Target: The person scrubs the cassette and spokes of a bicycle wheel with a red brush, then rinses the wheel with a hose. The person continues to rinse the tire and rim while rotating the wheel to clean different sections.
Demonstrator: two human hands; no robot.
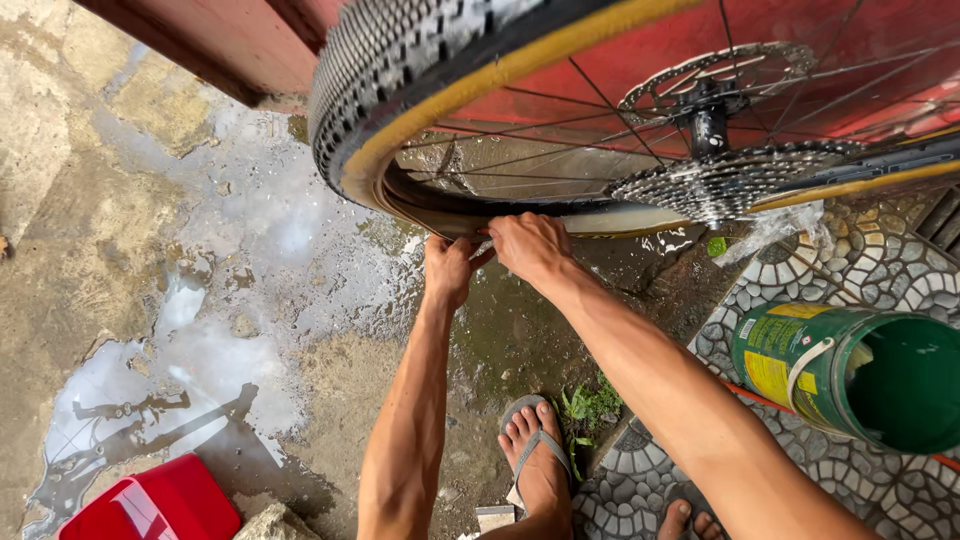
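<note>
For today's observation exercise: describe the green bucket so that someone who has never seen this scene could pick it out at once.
Start at the big bicycle wheel with its knobbly tyre across the top, where the left hand and right hand work at the rim. Drop to the patterned tiles at lower right. The green bucket lies there tipped on its side, mouth open, the only round green container, unlike the red box at lower left.

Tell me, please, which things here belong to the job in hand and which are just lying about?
In use:
- left hand, gripping the tyre edge
- right hand, on the tyre edge
- tyre
- rim
- cassette

Lying about:
- green can, on its side
- red box
- puddle
- patterned tiles
</note>
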